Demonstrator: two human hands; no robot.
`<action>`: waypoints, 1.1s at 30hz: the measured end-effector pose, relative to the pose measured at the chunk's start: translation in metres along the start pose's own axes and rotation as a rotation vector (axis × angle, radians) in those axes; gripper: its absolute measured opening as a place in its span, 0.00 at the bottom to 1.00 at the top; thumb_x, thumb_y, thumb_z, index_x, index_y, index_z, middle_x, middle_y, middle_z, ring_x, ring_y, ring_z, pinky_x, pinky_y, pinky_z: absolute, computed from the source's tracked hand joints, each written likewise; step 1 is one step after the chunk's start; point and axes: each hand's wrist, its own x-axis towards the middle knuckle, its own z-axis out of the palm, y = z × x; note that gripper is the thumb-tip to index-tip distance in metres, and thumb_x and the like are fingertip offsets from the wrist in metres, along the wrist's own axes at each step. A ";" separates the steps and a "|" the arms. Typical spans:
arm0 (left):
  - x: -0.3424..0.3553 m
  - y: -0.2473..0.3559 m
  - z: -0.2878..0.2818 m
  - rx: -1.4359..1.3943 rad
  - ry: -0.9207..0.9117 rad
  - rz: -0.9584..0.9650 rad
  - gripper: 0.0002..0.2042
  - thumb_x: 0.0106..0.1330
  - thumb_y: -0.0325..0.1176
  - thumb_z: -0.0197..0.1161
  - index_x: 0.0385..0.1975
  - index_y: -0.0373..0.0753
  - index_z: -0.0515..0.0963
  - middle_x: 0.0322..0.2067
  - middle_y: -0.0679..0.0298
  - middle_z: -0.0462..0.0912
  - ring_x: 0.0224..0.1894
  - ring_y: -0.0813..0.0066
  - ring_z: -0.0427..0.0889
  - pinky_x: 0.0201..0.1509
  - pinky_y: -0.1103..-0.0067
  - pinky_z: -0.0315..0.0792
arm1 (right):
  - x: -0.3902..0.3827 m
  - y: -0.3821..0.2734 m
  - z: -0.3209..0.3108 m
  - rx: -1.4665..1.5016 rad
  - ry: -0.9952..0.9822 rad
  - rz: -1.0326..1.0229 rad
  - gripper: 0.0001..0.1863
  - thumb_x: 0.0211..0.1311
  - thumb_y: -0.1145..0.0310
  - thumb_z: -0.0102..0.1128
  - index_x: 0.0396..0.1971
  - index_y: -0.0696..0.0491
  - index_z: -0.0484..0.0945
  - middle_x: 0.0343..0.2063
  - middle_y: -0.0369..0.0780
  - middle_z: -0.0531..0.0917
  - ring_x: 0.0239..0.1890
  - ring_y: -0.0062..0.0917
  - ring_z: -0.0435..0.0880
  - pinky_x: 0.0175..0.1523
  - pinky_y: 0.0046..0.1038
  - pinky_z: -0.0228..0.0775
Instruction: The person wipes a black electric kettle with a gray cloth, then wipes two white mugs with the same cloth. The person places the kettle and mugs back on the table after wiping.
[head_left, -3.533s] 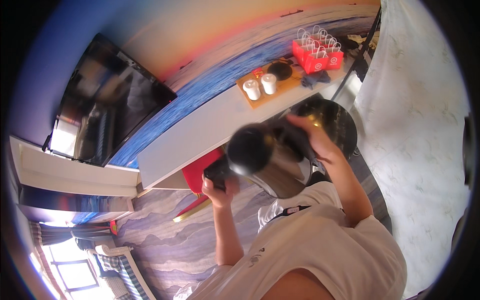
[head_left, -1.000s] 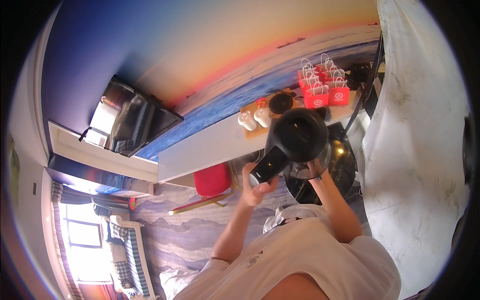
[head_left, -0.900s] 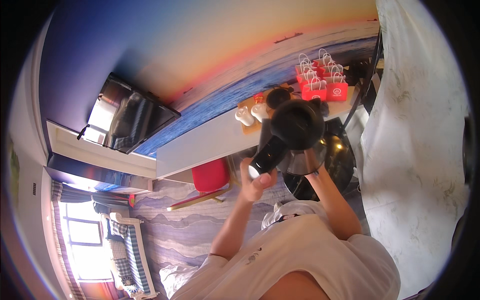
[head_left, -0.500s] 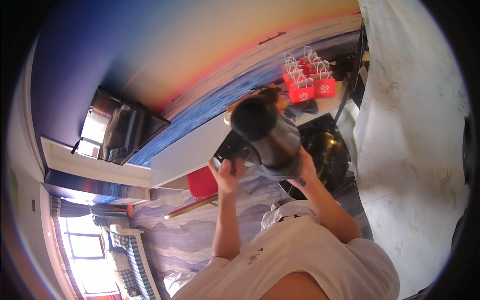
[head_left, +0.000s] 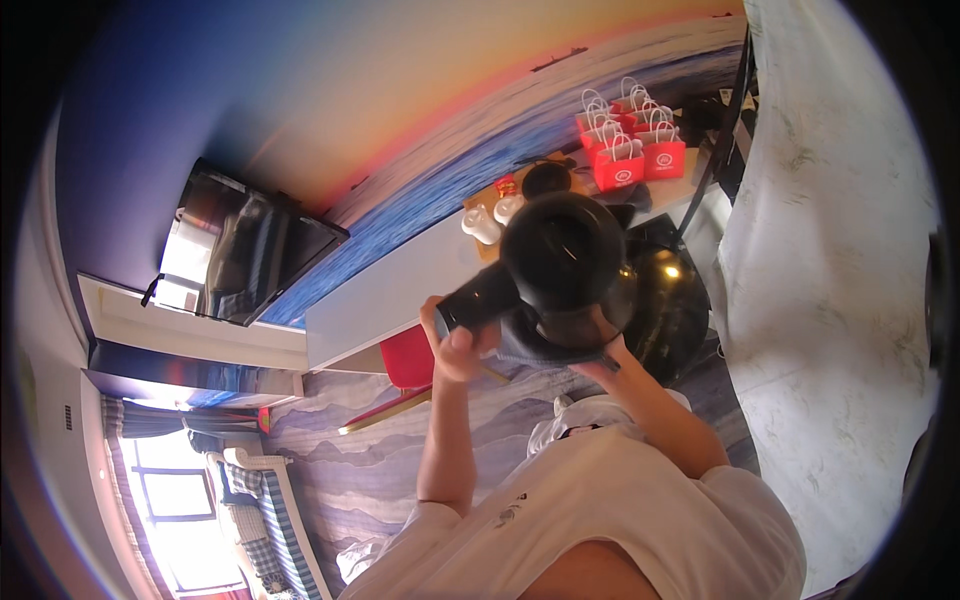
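Observation:
In front of my chest I hold up a black kettle-like appliance point(head_left: 565, 245) with a round top, its exact kind not plain. A thick black handle point(head_left: 480, 300) juts from it toward the left. My left hand point(head_left: 455, 345) is closed around the end of that handle, thumb in front. From below right, my right hand point(head_left: 605, 350) grips the lower part, its fingers mostly hidden behind the body. Grey cloth-like material point(head_left: 545, 352) shows along the underside between the hands; whether it is a separate cloth I cannot tell.
Beyond is a long white desk point(head_left: 370, 310) with white cups point(head_left: 480, 225), a black round dish point(head_left: 546, 180) and several red paper bags point(head_left: 635, 165). A red chair point(head_left: 407, 358) stands by it. Right are a glossy black round piece point(head_left: 675, 310) and a white curtain point(head_left: 840, 260).
The appliance has tilted, so its round top faces me more and its handle shows clearly. Both hands keep their hold. The view has shifted slightly, uncovering the cups on the desk.

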 end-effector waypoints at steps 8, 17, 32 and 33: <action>-0.028 0.025 -0.021 -0.105 0.092 -0.082 0.31 0.50 0.67 0.53 0.11 0.40 0.61 0.05 0.68 0.57 0.06 0.75 0.54 0.11 0.77 0.47 | 0.023 -0.018 0.046 0.382 -0.014 -0.128 0.19 0.71 0.61 0.38 0.53 0.54 0.70 0.51 0.44 0.77 0.54 0.33 0.75 0.60 0.35 0.66; -0.047 0.016 -0.073 0.111 0.235 0.000 0.26 0.58 0.59 0.51 0.13 0.39 0.65 0.08 0.68 0.65 0.11 0.76 0.63 0.18 0.78 0.56 | 0.007 0.077 0.055 0.413 0.036 0.075 0.22 0.65 0.59 0.52 0.55 0.53 0.68 0.51 0.41 0.75 0.54 0.32 0.74 0.61 0.36 0.65; -0.047 0.041 -0.095 -0.221 0.021 -0.104 0.25 0.59 0.48 0.62 0.10 0.34 0.66 0.06 0.67 0.64 0.08 0.79 0.61 0.11 0.81 0.55 | 0.015 0.126 0.049 0.324 -0.111 -0.124 0.27 0.67 0.54 0.46 0.61 0.54 0.63 0.60 0.40 0.69 0.60 0.33 0.69 0.67 0.35 0.56; -0.039 0.050 -0.093 -0.177 0.066 -0.107 0.23 0.59 0.44 0.60 0.08 0.36 0.65 0.06 0.67 0.63 0.08 0.79 0.62 0.11 0.82 0.55 | 0.009 0.131 0.047 0.263 0.115 -0.102 0.27 0.67 0.55 0.46 0.62 0.53 0.63 0.60 0.40 0.69 0.60 0.33 0.69 0.67 0.36 0.56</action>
